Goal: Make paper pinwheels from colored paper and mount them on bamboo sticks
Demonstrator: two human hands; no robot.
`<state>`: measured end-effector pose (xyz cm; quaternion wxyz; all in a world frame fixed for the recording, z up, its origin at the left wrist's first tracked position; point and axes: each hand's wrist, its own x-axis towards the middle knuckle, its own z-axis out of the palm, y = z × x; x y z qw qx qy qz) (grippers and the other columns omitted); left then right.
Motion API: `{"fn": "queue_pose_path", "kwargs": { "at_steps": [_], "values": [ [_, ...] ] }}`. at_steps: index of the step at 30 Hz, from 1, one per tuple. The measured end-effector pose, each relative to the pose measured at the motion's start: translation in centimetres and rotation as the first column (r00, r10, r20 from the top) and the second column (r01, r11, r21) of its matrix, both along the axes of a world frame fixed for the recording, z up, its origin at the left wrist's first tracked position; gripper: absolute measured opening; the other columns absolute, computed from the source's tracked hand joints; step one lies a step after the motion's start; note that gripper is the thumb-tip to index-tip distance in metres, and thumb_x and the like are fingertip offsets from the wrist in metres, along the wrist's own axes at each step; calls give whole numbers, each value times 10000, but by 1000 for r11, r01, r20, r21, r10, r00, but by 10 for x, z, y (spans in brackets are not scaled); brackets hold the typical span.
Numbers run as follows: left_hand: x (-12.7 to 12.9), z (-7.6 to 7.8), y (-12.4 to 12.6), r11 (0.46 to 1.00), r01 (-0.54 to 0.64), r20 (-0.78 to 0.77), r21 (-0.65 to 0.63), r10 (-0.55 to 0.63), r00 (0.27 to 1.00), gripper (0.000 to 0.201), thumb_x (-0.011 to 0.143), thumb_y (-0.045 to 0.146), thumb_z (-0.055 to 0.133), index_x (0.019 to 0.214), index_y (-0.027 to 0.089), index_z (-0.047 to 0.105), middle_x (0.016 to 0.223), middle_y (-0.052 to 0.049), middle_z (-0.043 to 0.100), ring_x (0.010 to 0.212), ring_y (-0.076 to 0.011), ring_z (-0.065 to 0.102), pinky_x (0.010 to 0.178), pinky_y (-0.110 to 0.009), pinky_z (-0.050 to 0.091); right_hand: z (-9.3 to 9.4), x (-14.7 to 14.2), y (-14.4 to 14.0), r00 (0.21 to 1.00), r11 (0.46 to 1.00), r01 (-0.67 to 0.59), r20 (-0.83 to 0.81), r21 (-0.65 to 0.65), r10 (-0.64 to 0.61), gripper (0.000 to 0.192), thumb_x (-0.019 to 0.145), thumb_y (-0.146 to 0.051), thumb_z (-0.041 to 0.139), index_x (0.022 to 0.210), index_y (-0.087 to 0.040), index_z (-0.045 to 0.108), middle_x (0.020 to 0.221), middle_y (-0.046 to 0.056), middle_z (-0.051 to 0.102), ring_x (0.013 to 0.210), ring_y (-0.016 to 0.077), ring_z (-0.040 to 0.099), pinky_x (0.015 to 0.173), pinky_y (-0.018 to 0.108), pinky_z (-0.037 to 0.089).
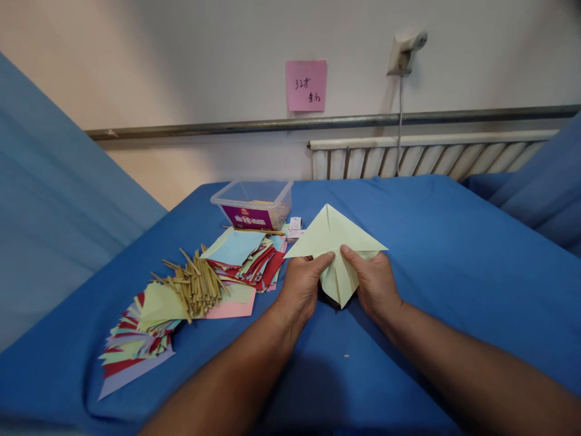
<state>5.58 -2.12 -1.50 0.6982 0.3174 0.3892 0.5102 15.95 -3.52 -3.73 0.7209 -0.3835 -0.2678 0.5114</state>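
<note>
A pale green sheet of folded paper (338, 233) is held up over the blue cloth, its wide triangular top pointing away from me and a narrower creased part hanging toward me. My left hand (303, 280) grips its left side, thumb pressed near the middle crease. On the other side my right hand (373, 277) pinches the paper the same way, the two thumbs almost meeting. The fingers of both hands are mostly hidden beneath the sheet. Something dark shows under its lower tip; I cannot make out what it is.
Left of my hands lie a pile of coloured paper squares (240, 248), a heap of short sticks (200, 284) and a fan of coloured papers (138, 339). Behind them stands a clear plastic tub (252, 206) beside small boxes (295, 229). Blue curtains (59, 200) hang at both sides.
</note>
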Motion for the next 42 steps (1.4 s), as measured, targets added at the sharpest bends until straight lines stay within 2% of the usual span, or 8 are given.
{"fn": "queue_pose_path", "kwargs": {
  "at_steps": [10,16,23,30,36,42],
  "values": [
    [1,1,-1,1000,5,-3,0,-5,1000,463,614,224,804,1046,94,700,994,-143,734,919,-276,686,908,-405,505,-3,0,1,1000,1000,21,11,4,-21,399,705,-277,767,1075,-150,692,1000,81,751,858,248,714,796,388,579],
    [1,-1,-1,1000,8,17,8,-8,1000,494,620,219,804,1091,123,690,1018,-128,733,935,-270,685,916,-399,502,0,-2,0,1000,1000,6,-2,16,-6,438,703,-285,769,1114,-167,673,1028,80,745,875,249,714,802,393,580],
    [2,2,-3,1000,14,14,26,-14,1000,534,588,254,835,1086,121,694,1003,-131,734,900,-268,690,887,-395,512,-3,-1,2,997,1000,20,74,8,-21,449,649,-283,801,1064,-153,694,1028,86,745,882,256,710,848,420,561],
    [1,2,-1,1000,-2,-13,3,2,1000,335,659,287,785,927,95,727,966,-145,736,900,-268,683,893,-401,505,-1,0,1,998,1000,25,51,-11,-24,394,658,-274,793,1025,-155,713,997,78,752,877,260,710,830,411,565],
    [0,0,-1,999,10,18,38,-10,1000,428,626,290,816,1005,113,722,1019,-138,729,921,-265,683,914,-410,496,-2,0,2,997,998,44,65,35,-47,396,663,-268,784,1030,-142,705,1018,86,747,917,264,704,861,419,558],
    [2,4,-3,1000,-24,24,-6,24,999,423,596,203,823,995,106,722,1007,-135,734,943,-270,684,937,-412,491,-3,1,3,998,999,40,55,36,-42,375,680,-251,772,1038,-171,700,1050,71,741,948,252,699,877,401,554]
  ]
}}
